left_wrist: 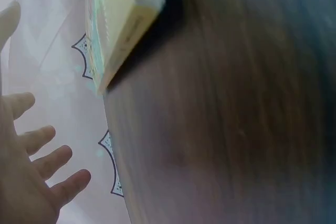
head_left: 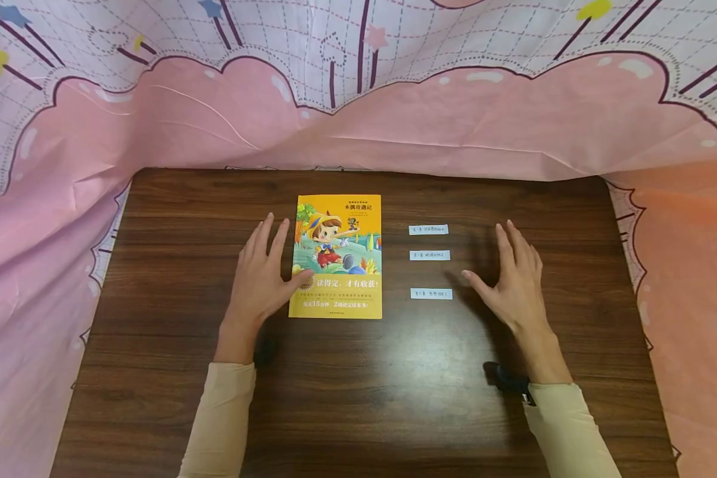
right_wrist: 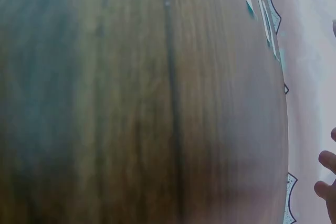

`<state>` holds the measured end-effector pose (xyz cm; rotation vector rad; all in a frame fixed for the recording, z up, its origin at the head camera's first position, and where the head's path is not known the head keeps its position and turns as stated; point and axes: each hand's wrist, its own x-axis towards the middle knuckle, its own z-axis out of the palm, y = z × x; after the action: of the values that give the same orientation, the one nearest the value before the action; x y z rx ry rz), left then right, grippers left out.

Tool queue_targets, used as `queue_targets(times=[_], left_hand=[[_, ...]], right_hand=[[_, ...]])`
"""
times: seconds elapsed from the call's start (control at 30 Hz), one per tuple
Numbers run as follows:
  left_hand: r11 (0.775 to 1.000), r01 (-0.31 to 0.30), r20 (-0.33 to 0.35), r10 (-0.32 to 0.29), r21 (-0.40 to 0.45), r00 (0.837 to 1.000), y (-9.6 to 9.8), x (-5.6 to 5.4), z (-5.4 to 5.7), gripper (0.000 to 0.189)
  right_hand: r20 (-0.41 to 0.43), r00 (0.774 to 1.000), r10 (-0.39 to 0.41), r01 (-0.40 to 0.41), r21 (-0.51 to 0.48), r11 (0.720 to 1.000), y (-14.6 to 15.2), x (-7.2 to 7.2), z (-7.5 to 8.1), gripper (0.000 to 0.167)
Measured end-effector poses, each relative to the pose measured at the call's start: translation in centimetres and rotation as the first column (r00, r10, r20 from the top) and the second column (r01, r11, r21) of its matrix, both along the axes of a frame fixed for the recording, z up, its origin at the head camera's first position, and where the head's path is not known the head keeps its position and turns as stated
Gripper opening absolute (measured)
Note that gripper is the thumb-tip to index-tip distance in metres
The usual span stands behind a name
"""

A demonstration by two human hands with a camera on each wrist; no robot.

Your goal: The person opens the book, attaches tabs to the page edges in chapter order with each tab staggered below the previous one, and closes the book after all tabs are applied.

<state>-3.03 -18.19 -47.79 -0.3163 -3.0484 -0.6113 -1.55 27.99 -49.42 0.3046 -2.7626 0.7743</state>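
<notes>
Book (head_left: 337,255) and paper strips (head_left: 429,255) lie between the spread fingers of left hand (head_left: 257,275) and right hand (head_left: 518,285); light touches should best prevent shifting.
</notes>
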Motion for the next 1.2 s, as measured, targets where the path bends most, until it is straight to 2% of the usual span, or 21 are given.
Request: queue_targets(times=[0.5,0.73,1.07,1.2], left_hand=[[0.999,0.012,0.021,-0.013,0.047,1.0,3.2,-0.9,0.5,0.098],[0.999,0.021,0.007,-0.021,0.05,1.0,3.6,-0.9,0.3,0.098],[0.999,0.038,0.055,-0.039,0.036,0.998,4.8,-0.8,0.4,0.098],[0.997,0.052,0.065,-0.056,0.055,0.996,5.6,-0.9,0.5,0.095]], right_hand=[[-0.032,0.999,0.016,-0.016,-0.009,1.0,-1.7,-0.9,-0.1,0.096],[-0.039,0.999,0.016,-0.017,-0.013,1.0,-1.9,-1.0,-0.1,0.097],[-0.044,0.999,0.022,-0.023,-0.021,1.0,-2.3,-1.2,-0.2,0.095],[-0.035,0.999,0.033,-0.034,-0.019,0.999,-2.6,-1.4,-0.2,0.095]])
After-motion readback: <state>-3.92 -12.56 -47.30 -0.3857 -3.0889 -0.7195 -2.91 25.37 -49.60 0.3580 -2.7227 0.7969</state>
